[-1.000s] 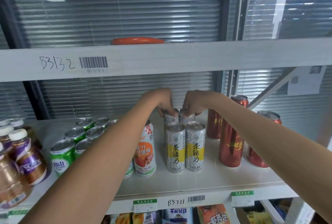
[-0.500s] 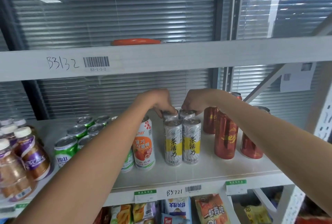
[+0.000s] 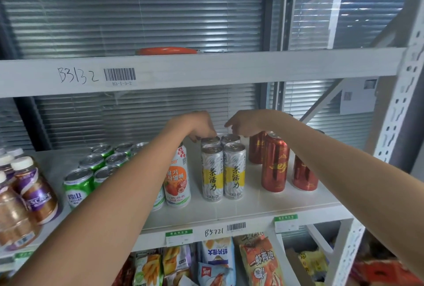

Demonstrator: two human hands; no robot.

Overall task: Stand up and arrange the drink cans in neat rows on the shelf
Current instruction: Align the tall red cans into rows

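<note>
Both hands have lifted slightly off the rear tea cans since a moment ago. Left hand (image 3: 199, 126) hangs over the back-left tea can (image 3: 210, 141), fingers curled down at its rim; whether it grips cannot be told. Right hand (image 3: 243, 123) hovers over the back-right tea can (image 3: 230, 139), fingers loosely bent, holding nothing visible. Just before these stand two front tea cans (image 3: 223, 172), upright and touching. Left of them is a strawberry can (image 3: 177, 176), then green cans (image 3: 101, 166) in rows; right of them stand red cans (image 3: 275, 164), all on the shelf (image 3: 252, 203).
</note>
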